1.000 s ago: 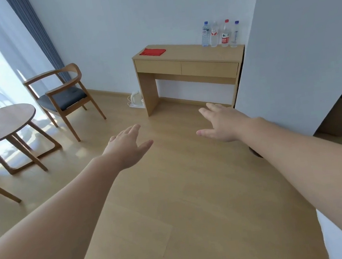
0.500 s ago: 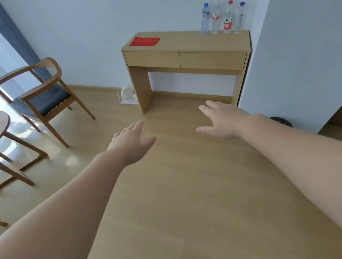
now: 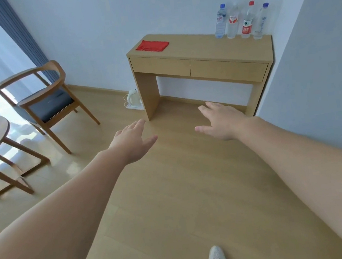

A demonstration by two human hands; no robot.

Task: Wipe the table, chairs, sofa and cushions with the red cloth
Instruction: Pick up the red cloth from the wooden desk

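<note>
Where the walls meet stands the desk (image 3: 197, 45); before it the left hand (image 3: 131, 141) and right hand (image 3: 221, 122) hover flat, fingers straight, empty. The red cloth (image 3: 152, 46) lies on its left end, four bottles (image 3: 246, 22) on its right, labels unreadable.

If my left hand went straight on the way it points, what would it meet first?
Likely the desk leg; the left hand points at it with only floor between, though depth is unclear.

red cloth (image 3: 152, 46), blue curtain (image 3: 18, 36)
</note>
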